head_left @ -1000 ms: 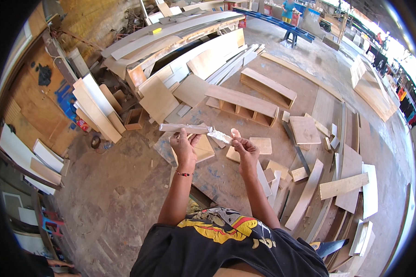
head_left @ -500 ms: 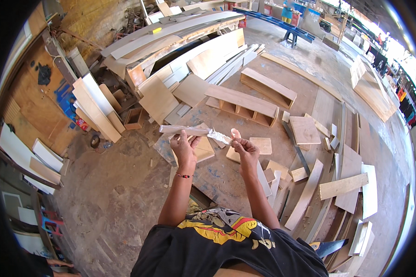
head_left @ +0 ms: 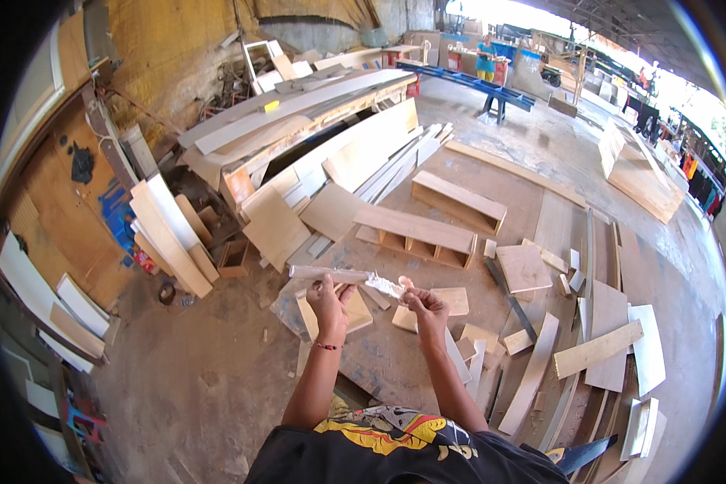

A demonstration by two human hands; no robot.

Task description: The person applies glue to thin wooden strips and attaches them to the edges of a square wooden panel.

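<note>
In front of me, above the worktop, my left hand grips a long pale flat strip from below, its fingers closed round it. Toward the right the strip runs into a crumpled white end, which looks like thin wrapping. My right hand pinches the tip of that end; a small pinkish curl sticks up by the fingertips. What the strip is made of cannot be made out. Under the hands lie light wooden blocks, among them a square one below my left hand.
Beyond my hands a low wooden compartment unit and a second open box lie on the worktop. Offcuts and boards crowd the right side. Panels are stacked at the back left. A distant person stands near a blue metal beam.
The view has tilted up, so my hands and the worktop sit lower in the picture. Both hands keep the same hold on the strip and its crumpled end.
</note>
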